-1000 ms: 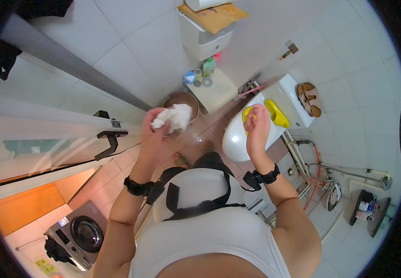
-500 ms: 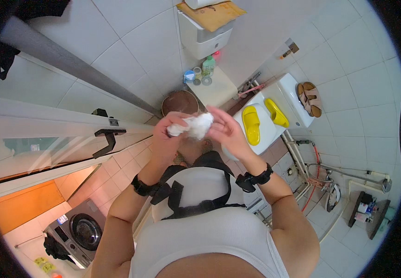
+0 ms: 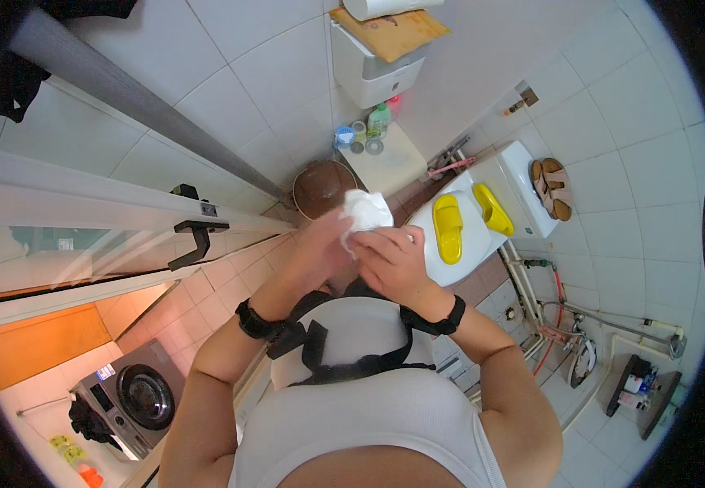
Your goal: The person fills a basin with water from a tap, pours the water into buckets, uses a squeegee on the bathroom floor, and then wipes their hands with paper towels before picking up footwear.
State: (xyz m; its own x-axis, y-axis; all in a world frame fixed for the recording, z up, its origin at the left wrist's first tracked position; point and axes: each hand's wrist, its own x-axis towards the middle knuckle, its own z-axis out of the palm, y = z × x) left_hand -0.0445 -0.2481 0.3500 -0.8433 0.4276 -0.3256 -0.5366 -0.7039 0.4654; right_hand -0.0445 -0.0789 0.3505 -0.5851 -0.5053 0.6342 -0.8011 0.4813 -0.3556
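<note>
In front of my body, a crumpled white bundle [image 3: 366, 211], which looks like tissue or thin cloth, is held between my two hands. My left hand [image 3: 325, 248] is smeared by motion and presses along its left side, closed against it. The fingers of my right hand [image 3: 390, 256] curl over its lower right part. Most of the left fingertips are hidden behind the bundle. Each wrist wears a black band.
Yellow slippers [image 3: 448, 229] rest on the white toilet lid [image 3: 425, 218], with brown sandals [image 3: 550, 189] on its tank. A brown bucket [image 3: 313, 200] stands beyond my hands, by a small white table [image 3: 397, 167] bearing bottles. The door handle [image 3: 198, 240] juts out at left.
My hands have turned and drawn closer together around the white bundle. It sits higher and more compact, and my right fingers now fold over it. The view has shifted slightly.
</note>
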